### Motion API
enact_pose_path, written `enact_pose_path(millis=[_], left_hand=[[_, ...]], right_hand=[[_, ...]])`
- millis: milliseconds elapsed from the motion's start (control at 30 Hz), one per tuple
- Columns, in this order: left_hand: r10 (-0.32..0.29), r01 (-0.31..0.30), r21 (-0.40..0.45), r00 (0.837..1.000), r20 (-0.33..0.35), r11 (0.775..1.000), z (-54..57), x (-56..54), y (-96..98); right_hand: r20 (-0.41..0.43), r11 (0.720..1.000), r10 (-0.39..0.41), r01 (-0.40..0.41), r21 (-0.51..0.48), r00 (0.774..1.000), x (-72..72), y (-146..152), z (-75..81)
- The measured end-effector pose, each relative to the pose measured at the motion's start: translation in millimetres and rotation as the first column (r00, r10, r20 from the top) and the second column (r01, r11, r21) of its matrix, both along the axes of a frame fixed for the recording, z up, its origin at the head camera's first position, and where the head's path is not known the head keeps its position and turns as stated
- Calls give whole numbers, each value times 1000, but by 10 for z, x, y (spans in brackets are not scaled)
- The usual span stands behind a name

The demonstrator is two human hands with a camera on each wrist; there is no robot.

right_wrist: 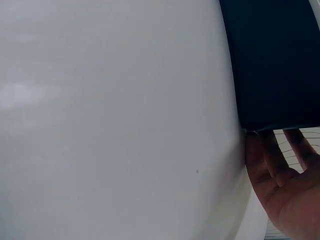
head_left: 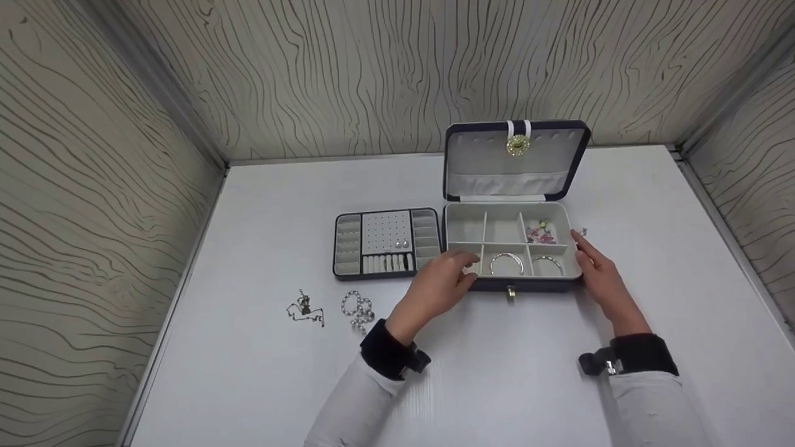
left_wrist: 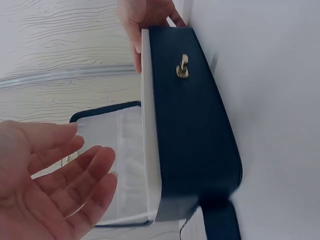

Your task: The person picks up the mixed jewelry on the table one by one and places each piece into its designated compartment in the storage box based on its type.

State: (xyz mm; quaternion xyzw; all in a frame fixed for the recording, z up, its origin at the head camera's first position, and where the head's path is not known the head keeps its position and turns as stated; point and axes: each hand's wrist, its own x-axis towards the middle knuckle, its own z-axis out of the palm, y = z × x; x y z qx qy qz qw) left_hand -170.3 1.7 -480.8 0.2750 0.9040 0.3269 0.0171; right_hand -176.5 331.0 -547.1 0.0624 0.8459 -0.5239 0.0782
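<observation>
A dark blue jewelry box (head_left: 523,284) stands with its lid (head_left: 497,162) raised. Over its front-left compartment hovers my left hand (head_left: 440,282), fingers loosely bent. The left wrist view shows nothing between those fingers. My right hand (head_left: 604,284) rests its fingers against the box's right side, as the right wrist view also shows from low down. Two silvery bangles (head_left: 522,267) lie in separate front compartments, middle and right. Pink and yellow small jewelry pieces (head_left: 542,237) fill part of the back-right compartment. The front-left compartment is partly hidden by the left hand.
Left of the box lies a divided jewelry tray (head_left: 380,230) with two pearl earrings (head_left: 402,244). Nearer me are a tangled chain necklace (head_left: 304,304) and a beaded pearl strand (head_left: 363,306). A small shiny piece (head_left: 584,231) lies beyond the right fingers. Patterned panels (head_left: 335,81) enclose the table.
</observation>
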Motion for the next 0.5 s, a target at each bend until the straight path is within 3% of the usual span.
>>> enact_pose_path(millis=[133,233,367,500], left_hand=[[17,-17,-85,1000,7,996,-24,46,-232],[39,-29,-169,998,56,985,-81,65,-445],[108,-70,-267,986,130,961,-177,90,-776],[198,-147,-316,971,135,937,-268,111,-1108]], right_hand=[[10,1000,-8,9,-8,1000,3,0,-2],[14,1000,-4,4,-10,1000,5,-6,-3],[5,1000,3,-3,-8,1000,3,-5,1],[-3,1000,3,-3,-6,1000,-11,-4,1]])
